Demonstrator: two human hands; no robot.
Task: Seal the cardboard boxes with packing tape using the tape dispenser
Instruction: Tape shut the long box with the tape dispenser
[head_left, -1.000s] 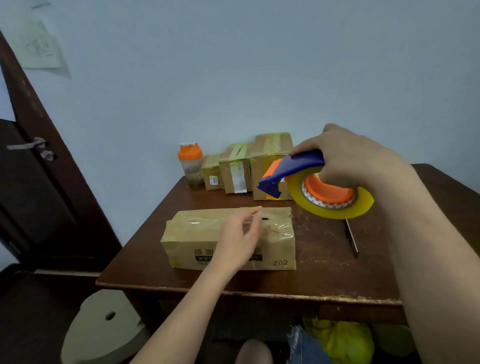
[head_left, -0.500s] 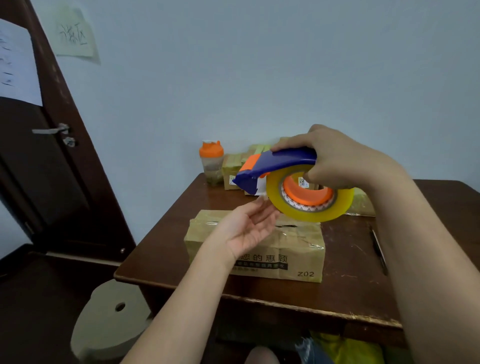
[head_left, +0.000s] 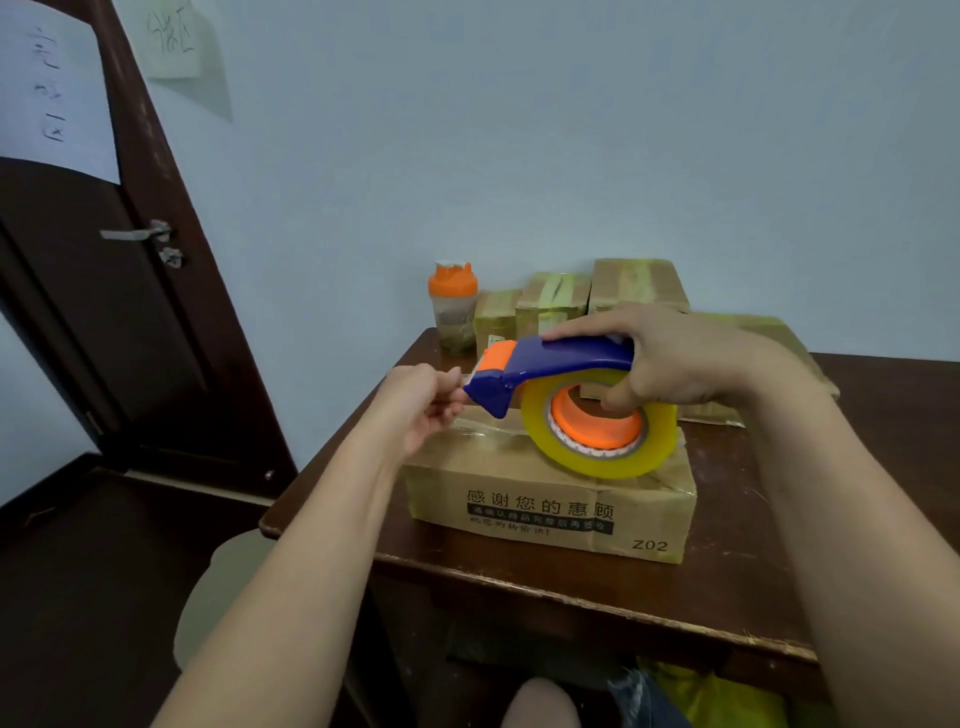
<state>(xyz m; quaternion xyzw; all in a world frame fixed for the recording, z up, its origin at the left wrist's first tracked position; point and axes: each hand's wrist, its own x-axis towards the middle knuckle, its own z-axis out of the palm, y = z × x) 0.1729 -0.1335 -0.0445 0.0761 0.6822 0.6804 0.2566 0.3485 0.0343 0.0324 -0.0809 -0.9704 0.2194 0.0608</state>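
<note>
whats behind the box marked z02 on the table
Behind the Z02 box stand three taped boxes and an orange-lidded shaker bottle by the wall. The right hand and tape dispenser hide whatever lies between.

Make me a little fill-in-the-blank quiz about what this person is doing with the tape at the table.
1. The tape dispenser is gripped by the ____ hand.
2. The left hand pinches at the dispenser's ____ end, where the tape comes out.
3. The code printed on the near cardboard box reads ____.
4. The bottle by the wall has an ____ lid.

Missing words: right; front; Z02; orange
</note>
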